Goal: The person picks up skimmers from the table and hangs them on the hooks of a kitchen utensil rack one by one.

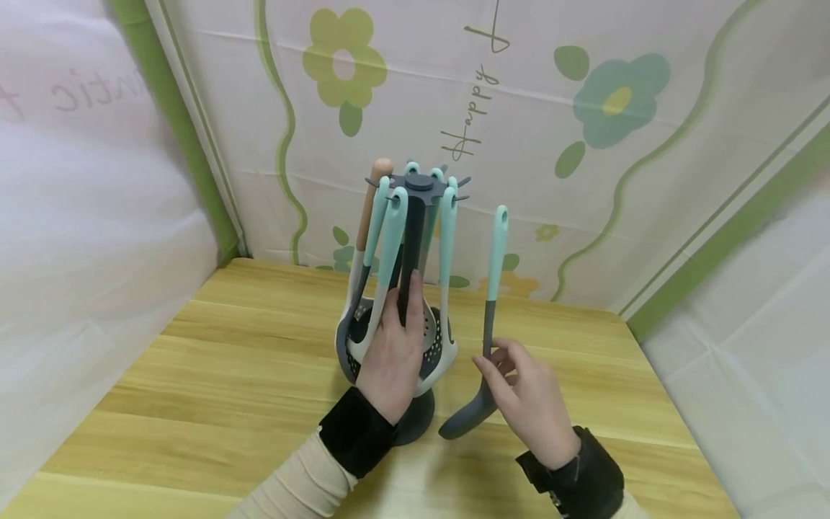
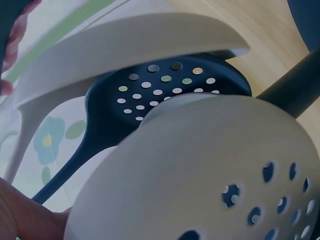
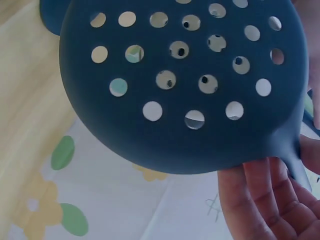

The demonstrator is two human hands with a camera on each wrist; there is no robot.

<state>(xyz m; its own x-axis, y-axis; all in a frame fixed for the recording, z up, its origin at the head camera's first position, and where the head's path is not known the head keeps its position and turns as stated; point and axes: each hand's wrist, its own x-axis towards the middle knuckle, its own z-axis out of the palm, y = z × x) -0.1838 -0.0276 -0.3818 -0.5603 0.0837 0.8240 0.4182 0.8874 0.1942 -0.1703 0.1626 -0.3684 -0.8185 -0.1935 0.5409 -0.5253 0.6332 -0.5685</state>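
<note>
A dark utensil rack stands on the table, with several mint-handled utensils hanging from its top hooks. My left hand grips its central pole, thumb and forefinger on either side, among the hanging heads. Close by in the left wrist view are a white perforated head, a dark perforated head and a white utensil head. To the right of the rack, my right hand pinches a skimmer by its grey neck, handle upward. The skimmer's round holed head fills the right wrist view.
One hanging utensil has a wooden-toned handle end. The rack's round base rests on the wood-grain table. Behind it hangs a flowered cloth, with white cloth walls at both sides.
</note>
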